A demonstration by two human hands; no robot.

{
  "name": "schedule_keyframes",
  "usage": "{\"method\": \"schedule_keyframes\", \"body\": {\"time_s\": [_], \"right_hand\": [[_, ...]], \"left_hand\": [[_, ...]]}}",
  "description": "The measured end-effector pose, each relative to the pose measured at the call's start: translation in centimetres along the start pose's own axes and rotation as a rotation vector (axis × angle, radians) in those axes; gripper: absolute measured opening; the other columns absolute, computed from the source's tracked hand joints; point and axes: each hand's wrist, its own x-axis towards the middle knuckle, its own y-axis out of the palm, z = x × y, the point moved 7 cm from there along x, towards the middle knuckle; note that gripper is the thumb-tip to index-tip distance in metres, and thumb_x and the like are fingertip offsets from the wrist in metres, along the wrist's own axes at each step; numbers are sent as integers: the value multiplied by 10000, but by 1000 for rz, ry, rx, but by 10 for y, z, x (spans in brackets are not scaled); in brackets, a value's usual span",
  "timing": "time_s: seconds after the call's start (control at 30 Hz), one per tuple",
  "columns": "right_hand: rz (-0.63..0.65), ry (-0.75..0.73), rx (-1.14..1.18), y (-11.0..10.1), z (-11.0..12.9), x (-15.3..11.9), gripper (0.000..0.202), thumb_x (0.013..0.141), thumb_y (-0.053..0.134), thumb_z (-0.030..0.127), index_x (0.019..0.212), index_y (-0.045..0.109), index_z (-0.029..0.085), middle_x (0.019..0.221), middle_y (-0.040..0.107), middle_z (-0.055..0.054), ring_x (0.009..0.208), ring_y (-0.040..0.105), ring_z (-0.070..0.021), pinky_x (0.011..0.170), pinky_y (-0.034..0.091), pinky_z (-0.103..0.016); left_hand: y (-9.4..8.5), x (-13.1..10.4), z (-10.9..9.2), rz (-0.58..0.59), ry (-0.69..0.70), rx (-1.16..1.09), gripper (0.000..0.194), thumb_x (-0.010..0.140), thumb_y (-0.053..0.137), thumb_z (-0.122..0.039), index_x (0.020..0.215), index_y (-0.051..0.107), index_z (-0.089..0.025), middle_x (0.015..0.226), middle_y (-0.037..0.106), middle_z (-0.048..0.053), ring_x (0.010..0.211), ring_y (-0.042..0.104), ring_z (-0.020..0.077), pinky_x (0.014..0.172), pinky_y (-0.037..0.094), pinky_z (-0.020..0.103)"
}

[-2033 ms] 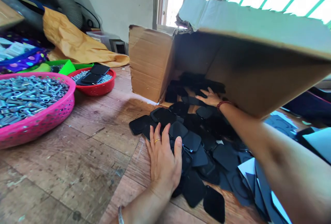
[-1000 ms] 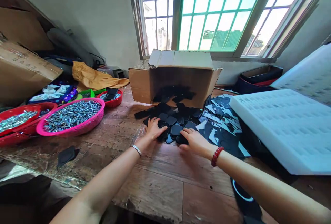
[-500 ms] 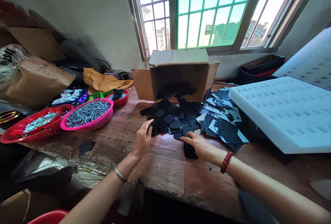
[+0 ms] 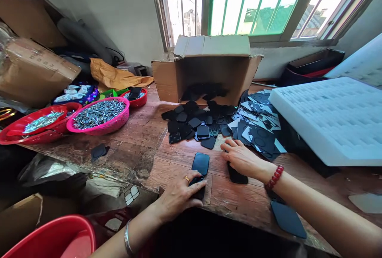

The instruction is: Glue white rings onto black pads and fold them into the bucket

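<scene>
Near the table's front edge, my left hand [image 4: 186, 188] has its fingers over a dark rounded piece [image 4: 200, 164], part of which shows beyond the fingertips. My right hand [image 4: 238, 156] is on a black oblong piece [image 4: 238, 175] to the right, its fingers curled over the far end; the fingertips are partly hidden. Beyond both hands lies a pile of black rounded pieces [image 4: 194, 122], and to its right a heap of black and white flat sheets [image 4: 256, 125]. An open cardboard box [image 4: 167, 79] on its side stands behind the pile.
A pink basket of metal parts [image 4: 100, 115] and a red basket [image 4: 71, 111] stand at the left. White foam trays [image 4: 325, 119] lie at the right. A black piece [image 4: 98, 152] lies left of my left hand. A red tub [image 4: 74, 226] is below the table edge.
My left hand has moved from the pile toward the front edge, where a dark piece now lies under it. My right hand has shifted slightly right with the black oblong piece. The view has tilted down.
</scene>
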Motion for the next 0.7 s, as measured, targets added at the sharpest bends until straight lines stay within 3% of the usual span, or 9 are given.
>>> {"method": "schedule_keyframes", "body": {"time_s": [0.07,0.13,0.23,0.33,0.43,0.57,0.7], "right_hand": [[13,-11,-2,0,-3,-4,179,907,532,143,838,695,165,1003,659,-121,1084,524,-316,915,407,-464],[24,-16,0,1,-5,-9,202,900,510,109,925,700,172,1034,671,-123,1073,545,-299,916,415,-461],[42,-20,5,3,-6,-16,423,860,464,26,1199,646,202,1296,612,-131,1231,491,-317,967,399,-493],[111,-23,34,8,-5,-22,593,817,449,-15,1335,566,248,1441,524,-94,1336,415,-340,994,387,-524],[138,-9,77,9,-7,-22,564,762,512,-23,1257,608,228,1354,594,-99,1309,452,-322,983,407,-477],[60,58,82,1,-12,-17,358,677,651,18,1010,635,149,1082,672,-141,1117,561,-333,958,409,-463],[-41,159,114,-6,-6,-24,146,813,540,61,885,589,178,905,671,-109,894,624,-266,862,447,-404]], "left_hand": [[-1,1,2,1,-50,-37,628,776,772,-400,1349,560,-257,1362,567,114,1284,523,295,1063,472,456],[-2,1,7,-31,-128,-64,604,802,750,-378,1359,550,-258,1394,553,115,1313,505,291,1072,466,456],[0,2,14,-68,-207,-64,602,814,744,-319,1374,532,-262,1458,506,111,1378,436,294,1101,435,472],[6,4,14,-8,-196,-32,766,727,813,-405,1405,495,-243,1493,463,144,1410,373,338,1131,362,560],[10,5,13,47,-180,-12,909,656,854,-445,1435,449,-211,1505,427,183,1412,357,355,1143,312,595],[11,5,14,26,-209,-18,813,687,844,-360,1404,484,-227,1488,457,166,1397,391,332,1133,355,559],[4,8,10,-44,-218,-87,635,777,732,-249,1373,520,-192,1447,509,170,1347,473,312,1081,443,477]]}}
